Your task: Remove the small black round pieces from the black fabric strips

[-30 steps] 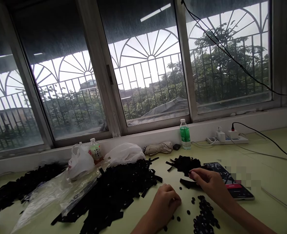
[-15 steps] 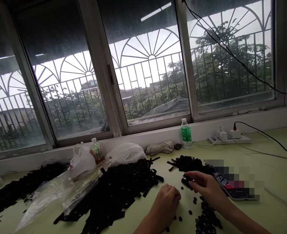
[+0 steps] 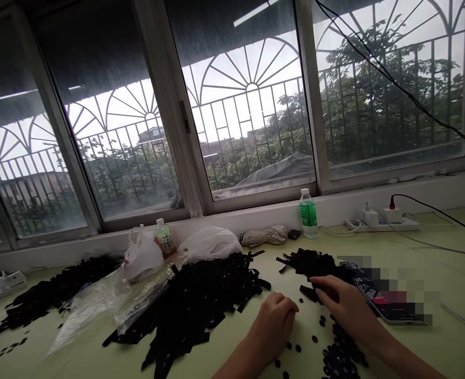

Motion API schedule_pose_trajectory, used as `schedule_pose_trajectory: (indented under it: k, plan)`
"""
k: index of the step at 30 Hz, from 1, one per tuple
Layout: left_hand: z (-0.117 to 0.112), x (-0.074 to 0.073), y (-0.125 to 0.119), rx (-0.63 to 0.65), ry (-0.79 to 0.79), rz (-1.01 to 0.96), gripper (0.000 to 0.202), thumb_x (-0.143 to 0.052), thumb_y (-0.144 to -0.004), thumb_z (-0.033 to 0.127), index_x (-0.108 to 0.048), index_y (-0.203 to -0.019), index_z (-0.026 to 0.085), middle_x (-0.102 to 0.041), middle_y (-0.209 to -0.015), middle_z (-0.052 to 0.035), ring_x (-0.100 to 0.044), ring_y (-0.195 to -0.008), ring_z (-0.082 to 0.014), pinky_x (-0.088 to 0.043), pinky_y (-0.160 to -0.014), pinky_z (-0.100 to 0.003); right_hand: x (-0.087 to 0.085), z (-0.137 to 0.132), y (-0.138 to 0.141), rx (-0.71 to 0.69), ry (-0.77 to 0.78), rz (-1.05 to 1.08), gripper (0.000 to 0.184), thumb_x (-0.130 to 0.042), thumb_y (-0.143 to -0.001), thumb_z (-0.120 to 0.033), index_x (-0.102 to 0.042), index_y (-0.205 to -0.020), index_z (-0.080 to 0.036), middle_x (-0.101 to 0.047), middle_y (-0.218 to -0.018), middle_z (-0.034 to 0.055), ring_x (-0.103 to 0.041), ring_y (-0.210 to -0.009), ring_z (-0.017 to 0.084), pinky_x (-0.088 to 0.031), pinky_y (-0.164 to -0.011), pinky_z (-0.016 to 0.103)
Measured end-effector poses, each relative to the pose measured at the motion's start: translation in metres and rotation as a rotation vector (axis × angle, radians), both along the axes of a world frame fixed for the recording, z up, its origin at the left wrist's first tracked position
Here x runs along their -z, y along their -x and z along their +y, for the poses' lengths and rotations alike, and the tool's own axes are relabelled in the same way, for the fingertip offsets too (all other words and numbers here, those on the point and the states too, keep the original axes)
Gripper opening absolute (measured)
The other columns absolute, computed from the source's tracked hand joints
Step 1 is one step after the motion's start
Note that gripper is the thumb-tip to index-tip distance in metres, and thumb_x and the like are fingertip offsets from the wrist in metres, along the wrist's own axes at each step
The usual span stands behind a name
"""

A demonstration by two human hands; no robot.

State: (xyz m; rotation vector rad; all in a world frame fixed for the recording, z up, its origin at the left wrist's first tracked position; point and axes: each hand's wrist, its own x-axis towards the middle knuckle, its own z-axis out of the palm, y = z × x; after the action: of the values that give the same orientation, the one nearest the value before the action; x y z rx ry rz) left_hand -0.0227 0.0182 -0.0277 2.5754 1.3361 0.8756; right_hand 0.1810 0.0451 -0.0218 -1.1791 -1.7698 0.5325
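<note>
My left hand (image 3: 274,321) rests on the pale green table (image 3: 445,342) with its fingers curled under; what they hold, if anything, is hidden. My right hand (image 3: 345,308) lies just right of it, fingers pressed down on a black strip (image 3: 308,292) at the edge of a small heap of black strips (image 3: 309,261). A large heap of black strips (image 3: 200,302) spreads to the left of my left hand. Several small black discs (image 3: 340,358) lie scattered near my wrists.
Along the window sill stand a green-labelled bottle (image 3: 308,213), a folded umbrella (image 3: 264,236), white plastic bags (image 3: 210,243), another bottle (image 3: 165,238) and a power strip (image 3: 386,223) with cables. A phone (image 3: 390,305) lies right of my right hand. More black strips (image 3: 54,287) lie far left.
The view has shifted left and slightly up. My right hand has slid down onto the black strip near the small heap; my left hand has hardly moved.
</note>
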Motion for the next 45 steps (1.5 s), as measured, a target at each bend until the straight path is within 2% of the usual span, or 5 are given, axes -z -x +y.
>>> schedule_pose_trajectory:
  k: [3, 10, 23, 37, 45]
  plan:
    - [-0.002, -0.002, -0.001, -0.001, 0.029, -0.008, 0.023, -0.041, -0.089, 0.011, -0.063, -0.091, 0.018, -0.062, -0.089, -0.0074, -0.056, -0.085, -0.0191, -0.047, -0.076, -0.029, 0.006, 0.02, -0.017, 0.001, -0.134, -0.078, 0.033, -0.042, -0.086, -0.032, -0.07, -0.102, -0.023, -0.069, -0.099, 0.0099, -0.065, -0.065, 0.021, -0.053, -0.055, 0.032]
    - [-0.002, -0.003, 0.0, 0.005, 0.04, -0.018, 0.023, -0.042, -0.09, 0.012, -0.063, -0.091, 0.019, -0.063, -0.091, -0.0071, -0.055, -0.086, -0.0188, -0.047, -0.076, -0.03, 0.02, 0.05, -0.046, 0.058, -0.21, -0.205, 0.03, -0.043, -0.082, -0.022, -0.072, -0.088, -0.019, -0.069, -0.087, 0.0114, -0.067, -0.075, 0.026, -0.056, -0.066, 0.038]
    - [-0.002, -0.003, -0.001, -0.025, 0.021, -0.034, 0.022, -0.043, -0.088, 0.011, -0.063, -0.092, 0.02, -0.064, -0.09, -0.0066, -0.058, -0.086, -0.0192, -0.05, -0.08, -0.033, 0.02, 0.043, -0.035, 0.153, -0.162, -0.077, 0.031, -0.046, -0.082, -0.031, -0.067, -0.102, -0.02, -0.068, -0.095, 0.0122, -0.065, -0.065, 0.024, -0.055, -0.059, 0.038]
    - [-0.003, -0.005, -0.001, 0.002, 0.024, -0.022, 0.022, -0.044, -0.085, 0.007, -0.063, -0.09, 0.019, -0.064, -0.09, -0.0061, -0.056, -0.087, -0.019, -0.048, -0.079, -0.031, 0.018, 0.04, -0.031, 0.026, -0.155, -0.158, 0.031, -0.044, -0.083, -0.027, -0.072, -0.096, -0.02, -0.069, -0.092, 0.0113, -0.067, -0.073, 0.025, -0.055, -0.065, 0.036]
    - [-0.001, -0.006, -0.002, 0.001, 0.026, -0.054, 0.024, -0.044, -0.085, 0.006, -0.063, -0.088, 0.018, -0.065, -0.089, -0.0072, -0.057, -0.085, -0.0195, -0.048, -0.076, -0.031, 0.011, 0.032, -0.025, 0.039, -0.103, -0.044, 0.033, -0.047, -0.082, -0.032, -0.067, -0.104, -0.019, -0.066, -0.098, 0.0122, -0.062, -0.057, 0.019, -0.052, -0.051, 0.032]
